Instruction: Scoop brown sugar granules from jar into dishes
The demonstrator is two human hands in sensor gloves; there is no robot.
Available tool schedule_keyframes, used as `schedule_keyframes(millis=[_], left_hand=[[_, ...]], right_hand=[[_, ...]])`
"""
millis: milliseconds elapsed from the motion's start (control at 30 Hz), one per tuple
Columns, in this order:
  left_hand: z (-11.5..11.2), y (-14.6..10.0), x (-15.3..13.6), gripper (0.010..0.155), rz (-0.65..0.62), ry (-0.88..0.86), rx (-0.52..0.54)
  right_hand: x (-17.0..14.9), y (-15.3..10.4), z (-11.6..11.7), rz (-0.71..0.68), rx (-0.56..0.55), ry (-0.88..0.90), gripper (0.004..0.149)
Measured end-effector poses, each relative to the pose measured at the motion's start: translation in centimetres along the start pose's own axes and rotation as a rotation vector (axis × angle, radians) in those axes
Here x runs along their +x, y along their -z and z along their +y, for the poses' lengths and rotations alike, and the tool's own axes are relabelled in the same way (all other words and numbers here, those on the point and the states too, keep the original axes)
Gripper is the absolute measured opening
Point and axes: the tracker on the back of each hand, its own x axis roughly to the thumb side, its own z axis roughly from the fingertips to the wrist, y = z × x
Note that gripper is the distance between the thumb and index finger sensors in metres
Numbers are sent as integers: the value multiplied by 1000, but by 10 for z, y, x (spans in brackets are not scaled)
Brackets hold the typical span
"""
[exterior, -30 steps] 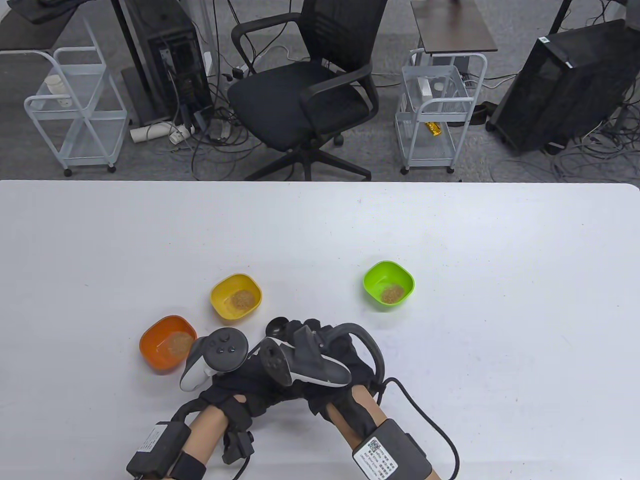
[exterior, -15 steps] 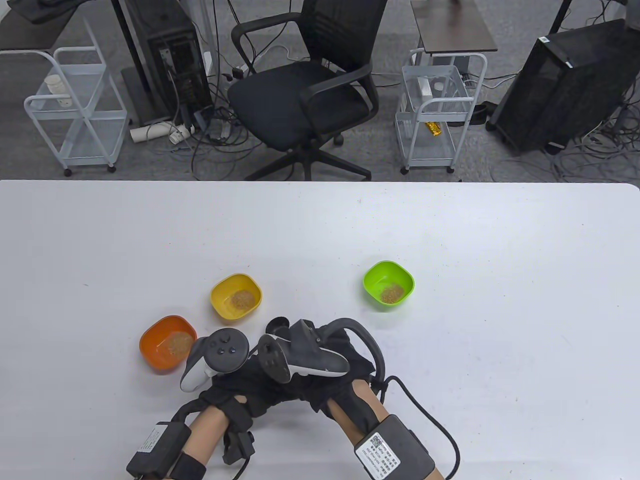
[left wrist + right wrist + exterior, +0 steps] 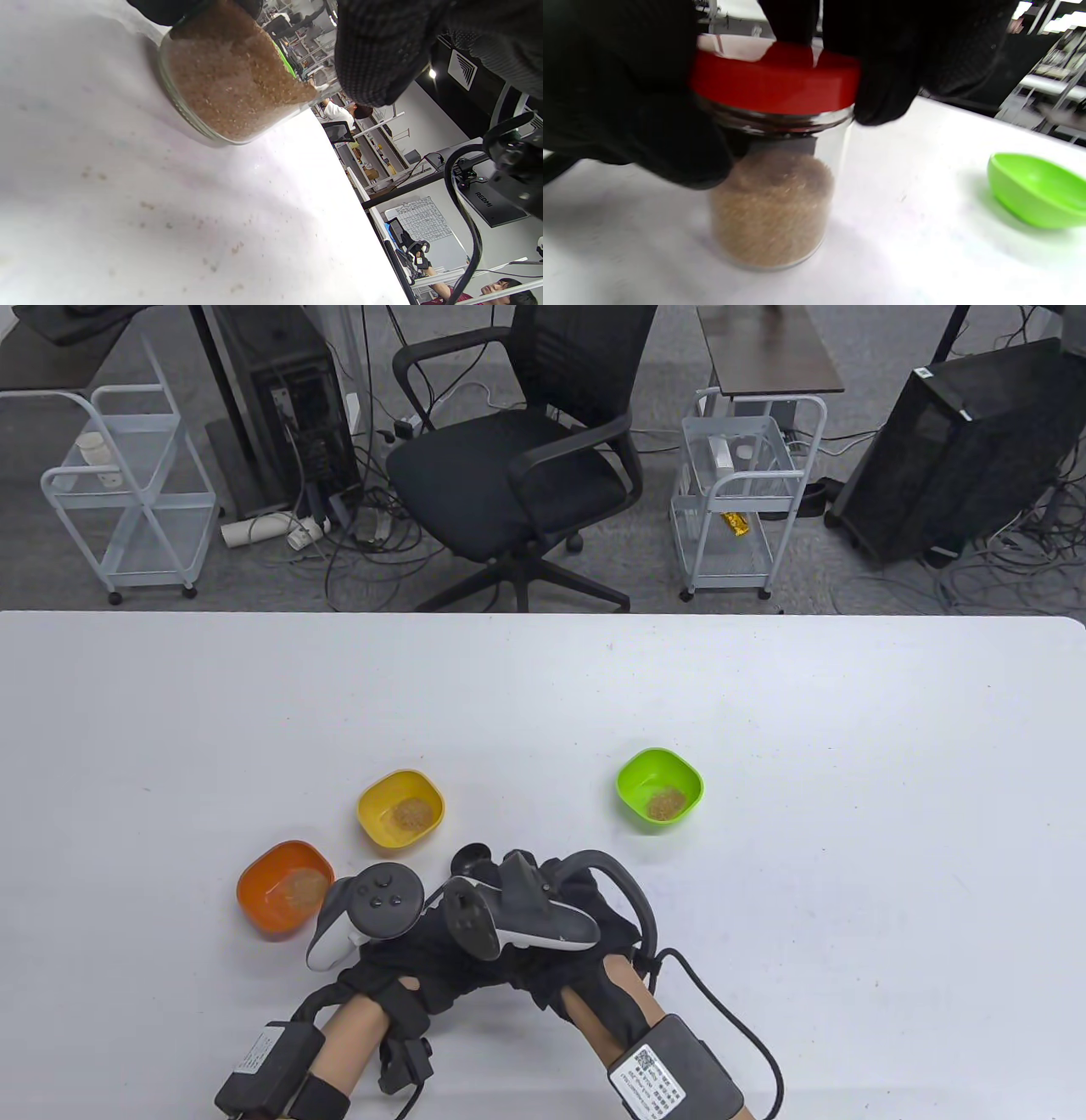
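A glass jar (image 3: 772, 212) about half full of brown sugar stands on the white table (image 3: 764, 712). It also shows in the left wrist view (image 3: 229, 93). My left hand (image 3: 407, 950) grips the jar's body. My right hand (image 3: 560, 899) grips the red lid (image 3: 774, 89) on top of the jar, with fingers (image 3: 882, 84) wrapped around its rim. In the table view both hands hide the jar. The orange dish (image 3: 284, 889), the yellow dish (image 3: 400, 808) and the green dish (image 3: 660, 787) each hold a small heap of sugar.
A small black round object (image 3: 469, 858) lies just beyond my hands. The green dish also shows in the right wrist view (image 3: 1035, 190), to the right of the jar. A few stray granules lie on the table (image 3: 148, 206). An office chair (image 3: 517, 466) stands beyond the far edge.
My right hand has turned slightly on the lid, its tracker swinging round and its wrist shifting right. The left hand and the dishes have not moved.
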Motion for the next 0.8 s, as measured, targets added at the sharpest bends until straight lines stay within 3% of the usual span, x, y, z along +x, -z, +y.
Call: schedule_keyframes(millis=[167,300,400,667,800], left_hand=[[0,0,0,112,-2,-7,-4],[-1,0,1,112,-1,3,-3],[-1,0,1,112,2,9,0],[-1,-1,3,112,8,39,17],[0,-1,2,112,11,40,22]], right_hand=[[1,-1,3,37,-64,-21,87],[-6,-2,5,-6,57,73,87],[-10,-2,5,-37,81,99,86],[-4,-8,13,-6,-133,34,87],[-9,-13,19,29,-211,93,88]])
